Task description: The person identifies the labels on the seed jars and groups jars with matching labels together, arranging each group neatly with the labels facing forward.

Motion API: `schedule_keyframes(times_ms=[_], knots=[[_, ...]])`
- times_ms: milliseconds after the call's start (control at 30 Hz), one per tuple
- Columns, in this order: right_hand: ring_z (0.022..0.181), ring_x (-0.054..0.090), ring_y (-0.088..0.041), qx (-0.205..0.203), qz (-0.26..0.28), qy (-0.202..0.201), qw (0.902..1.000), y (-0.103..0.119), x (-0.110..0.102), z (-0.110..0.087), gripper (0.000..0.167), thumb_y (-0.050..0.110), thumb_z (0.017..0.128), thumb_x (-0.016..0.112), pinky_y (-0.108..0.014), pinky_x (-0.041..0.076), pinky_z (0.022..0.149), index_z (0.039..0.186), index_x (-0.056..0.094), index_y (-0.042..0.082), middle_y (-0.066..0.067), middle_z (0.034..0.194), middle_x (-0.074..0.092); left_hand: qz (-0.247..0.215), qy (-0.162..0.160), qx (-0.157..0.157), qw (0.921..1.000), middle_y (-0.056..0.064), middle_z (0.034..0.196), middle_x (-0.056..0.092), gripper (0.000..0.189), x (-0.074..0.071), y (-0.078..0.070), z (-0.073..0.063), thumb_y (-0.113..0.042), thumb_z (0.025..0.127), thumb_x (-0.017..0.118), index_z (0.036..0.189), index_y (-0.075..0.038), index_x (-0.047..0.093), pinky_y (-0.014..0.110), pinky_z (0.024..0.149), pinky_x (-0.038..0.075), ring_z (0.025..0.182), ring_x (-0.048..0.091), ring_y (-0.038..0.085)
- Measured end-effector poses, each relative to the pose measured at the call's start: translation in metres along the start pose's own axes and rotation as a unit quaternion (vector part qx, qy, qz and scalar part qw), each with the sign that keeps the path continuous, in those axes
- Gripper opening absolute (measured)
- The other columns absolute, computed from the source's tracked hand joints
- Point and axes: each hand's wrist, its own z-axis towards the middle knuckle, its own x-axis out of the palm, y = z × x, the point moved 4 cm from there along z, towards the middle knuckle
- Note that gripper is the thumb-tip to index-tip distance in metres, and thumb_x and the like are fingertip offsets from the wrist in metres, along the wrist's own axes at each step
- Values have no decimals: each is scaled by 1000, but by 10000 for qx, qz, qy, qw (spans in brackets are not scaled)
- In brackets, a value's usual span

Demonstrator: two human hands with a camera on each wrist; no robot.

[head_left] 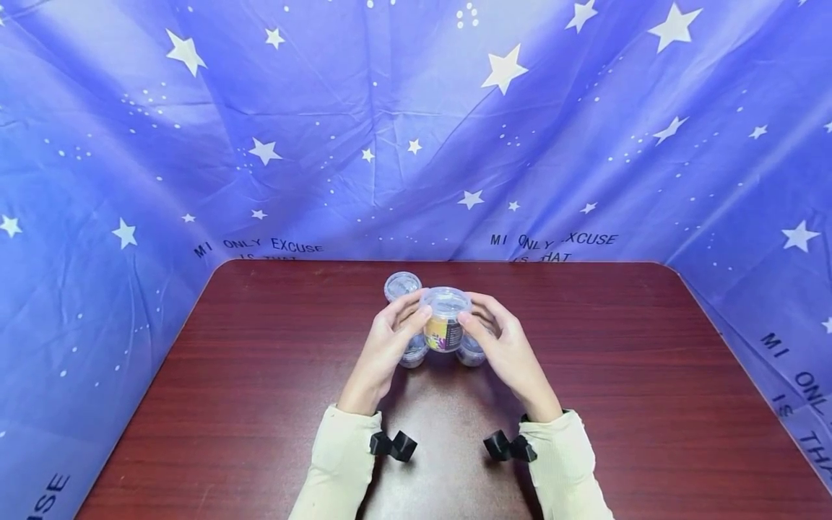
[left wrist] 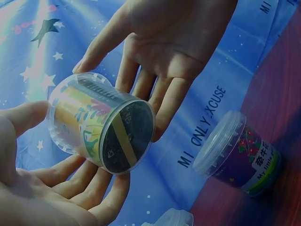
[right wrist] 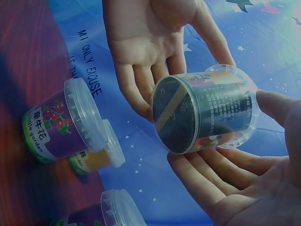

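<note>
A small clear plastic tub (head_left: 445,325) with a yellow and black printed label is held up above the table between both hands. My left hand (head_left: 385,341) grips its left side, thumb at the upper edge. On the opposite side my right hand (head_left: 509,345) grips it the same way. The tub's dark bottom (left wrist: 128,136), crossed by a yellowish strip, faces the left wrist camera. In the right wrist view, small dark print covers the label (right wrist: 221,109).
More lidded tubs stand on the red-brown table (head_left: 260,390): one at the back (head_left: 402,287), one behind the left hand (head_left: 414,354), one behind the right (head_left: 471,352). A purple tub (right wrist: 59,122) and a yellow one (right wrist: 90,159) show flower labels. Blue starry cloth (head_left: 364,130) surrounds the table.
</note>
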Motion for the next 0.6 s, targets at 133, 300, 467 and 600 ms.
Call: schedule_keyframes(times_ms=[133, 300, 467, 600], knots=[[110, 61, -17, 2, -17, -97, 10000, 0, 0, 1, 38, 18, 99, 62, -20, 50, 93, 134, 56, 5, -15, 125, 64, 8, 41, 52, 10000, 13, 133, 59, 47, 2, 0, 0, -17, 95, 64, 140, -10, 53, 32, 104, 44, 119, 56, 19], [109, 60, -19, 68, -51, -121, 9999, 1, 4, 2, 39, 21, 97, 64, -23, 50, 92, 132, 55, 6, -12, 123, 64, 88, 39, 117, 9999, 9, 132, 59, 52, 4, 1, -1, -16, 91, 69, 140, -12, 54, 33, 105, 43, 119, 55, 18], [109, 60, -19, 208, -165, -127, 9996, 1, 8, 4, 40, 24, 96, 66, -25, 51, 90, 130, 55, 8, -12, 119, 66, 100, -58, 83, 9999, 6, 133, 59, 52, 4, 1, -1, -16, 90, 71, 139, -14, 55, 36, 107, 41, 121, 54, 18], [110, 60, -21, 233, -157, -56, 9996, 2, 8, 4, 39, 25, 96, 67, -25, 51, 90, 130, 55, 8, -12, 118, 66, 165, -68, 51, 9998, 7, 133, 60, 52, 2, 2, 0, -17, 89, 72, 139, -14, 57, 38, 109, 41, 123, 54, 20]])
